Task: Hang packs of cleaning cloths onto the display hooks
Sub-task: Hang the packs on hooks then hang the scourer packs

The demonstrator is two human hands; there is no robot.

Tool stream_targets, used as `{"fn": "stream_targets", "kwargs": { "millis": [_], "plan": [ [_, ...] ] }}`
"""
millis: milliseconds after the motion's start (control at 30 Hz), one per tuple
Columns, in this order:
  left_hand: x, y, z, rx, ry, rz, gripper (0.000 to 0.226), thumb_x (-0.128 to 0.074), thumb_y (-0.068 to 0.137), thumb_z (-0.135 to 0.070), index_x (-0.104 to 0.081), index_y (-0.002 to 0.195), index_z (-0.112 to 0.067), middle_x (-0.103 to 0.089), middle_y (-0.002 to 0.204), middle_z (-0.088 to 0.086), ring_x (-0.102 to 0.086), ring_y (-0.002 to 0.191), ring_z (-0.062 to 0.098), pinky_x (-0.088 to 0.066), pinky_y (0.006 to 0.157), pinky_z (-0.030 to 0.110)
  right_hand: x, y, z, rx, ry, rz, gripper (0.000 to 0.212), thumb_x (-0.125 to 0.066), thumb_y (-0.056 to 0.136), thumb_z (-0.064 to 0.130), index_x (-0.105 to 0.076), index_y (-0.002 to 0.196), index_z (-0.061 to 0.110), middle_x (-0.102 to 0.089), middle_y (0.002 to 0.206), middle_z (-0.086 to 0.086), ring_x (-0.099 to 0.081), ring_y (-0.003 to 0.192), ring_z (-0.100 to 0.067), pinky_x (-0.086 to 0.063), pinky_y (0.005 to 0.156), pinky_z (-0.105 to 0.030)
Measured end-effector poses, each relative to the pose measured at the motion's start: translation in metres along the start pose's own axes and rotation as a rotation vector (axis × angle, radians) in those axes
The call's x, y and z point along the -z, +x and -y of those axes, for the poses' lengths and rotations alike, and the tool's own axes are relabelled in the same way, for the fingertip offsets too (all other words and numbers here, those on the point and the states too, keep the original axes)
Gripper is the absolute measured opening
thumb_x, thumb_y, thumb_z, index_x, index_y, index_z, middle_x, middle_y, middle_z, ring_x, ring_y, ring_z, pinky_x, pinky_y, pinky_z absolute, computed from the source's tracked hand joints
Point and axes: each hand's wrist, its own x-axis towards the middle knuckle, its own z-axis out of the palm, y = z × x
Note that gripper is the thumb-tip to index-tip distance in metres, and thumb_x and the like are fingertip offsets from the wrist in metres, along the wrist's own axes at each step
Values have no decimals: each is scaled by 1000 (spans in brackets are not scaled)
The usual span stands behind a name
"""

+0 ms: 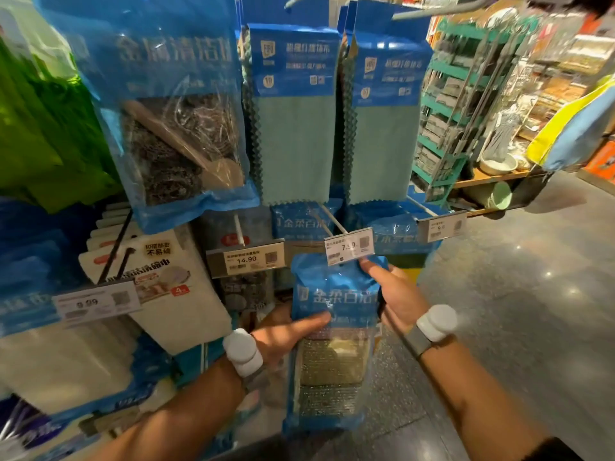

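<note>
I hold a blue pack of cleaning cloths (pixel 332 344) upright in front of the display, its top just under a price tag (pixel 349 246). My left hand (pixel 289 331) grips the pack's left side, thumb across the front. My right hand (pixel 392 294) pinches its upper right corner. The tag sits at the tip of a white display hook (pixel 327 221) that juts toward me. Behind the hook hang more packs of the same kind (pixel 304 224). Above them hang two teal cloth packs (pixel 294 111), (pixel 386 118).
A blue pack of steel scourers (pixel 176 128) hangs close at upper left. White cloth packs (pixel 159 281) fill the hooks at lower left, with tags reading 9.99 and 14.90. A green rack (pixel 449 104) and a cart stand to the right, beyond open grey floor (pixel 515 311).
</note>
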Motion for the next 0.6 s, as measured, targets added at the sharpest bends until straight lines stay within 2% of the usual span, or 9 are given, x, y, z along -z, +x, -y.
{"fn": "stream_targets", "kwargs": {
  "millis": [100,167,267,333,400,467,500,533,600],
  "plan": [
    [-2,10,-9,-78,26,-25,52,-81,83,-32,-65,132,-21,-71,128,3,-65,122,25,-47,110,50,-1,7,15,43,54,6,25,-55,101,21,-71,114,7,-74,112,-18,-71,105,-33,-56,92,-50],
    [-4,16,-16,-120,26,-84,58,-84,73,-41,-69,126,-22,-72,126,3,-66,122,25,-47,110,50,-3,17,23,49,62,-15,29,-54,102,24,-71,116,5,-73,114,-19,-69,109,-35,-53,96,-53],
    [-7,25,-19,-163,65,-199,21,-82,85,-26,-75,105,-32,-78,110,-8,-68,117,24,-51,105,44,-7,37,24,23,7,-46,30,-46,105,21,-71,108,6,-75,107,-17,-70,102,-34,-54,94,-51],
    [-3,26,-13,-177,80,-185,21,-76,90,-21,-76,100,-39,-77,105,-17,-68,117,20,-52,102,36,-6,50,18,1,-77,-88,31,-43,105,14,-62,126,1,-70,116,-20,-67,108,-36,-49,102,-55],
    [1,21,-8,-181,88,-142,26,-77,90,-32,-74,113,-43,-74,120,-11,-66,122,18,-49,106,41,1,67,6,14,-114,-82,36,-45,101,6,-53,134,-2,-69,118,-17,-63,112,-32,-40,111,-58],
    [7,21,1,-185,75,-117,47,-78,86,-45,-66,131,-34,-68,134,-2,-60,130,22,-42,113,48,8,83,-5,23,-117,-51,25,-49,96,0,-58,120,0,-77,94,-5,-66,100,-28,-37,113,-55],
    [9,19,2,-170,93,-113,52,-78,86,-47,-64,133,-32,-67,135,-3,-59,131,22,-43,113,48,4,79,-4,19,-86,-74,19,-49,98,-1,-60,113,3,-77,82,0,-64,93,-28,-41,108,-54],
    [9,20,1,-163,123,-133,48,-77,86,-46,-66,130,-32,-69,131,-6,-62,126,17,-47,109,42,1,77,-1,13,-58,-106,18,-48,100,0,-63,108,3,-76,77,-1,-63,90,-30,-45,100,-51],
    [10,25,2,-183,229,-193,26,-76,89,-32,-68,113,-37,-75,110,-19,-68,105,-4,-53,91,16,-10,75,6,-4,-5,-143,18,-52,101,8,-69,100,7,-74,79,-6,-66,83,-28,-55,84,-44]
  ]
}}
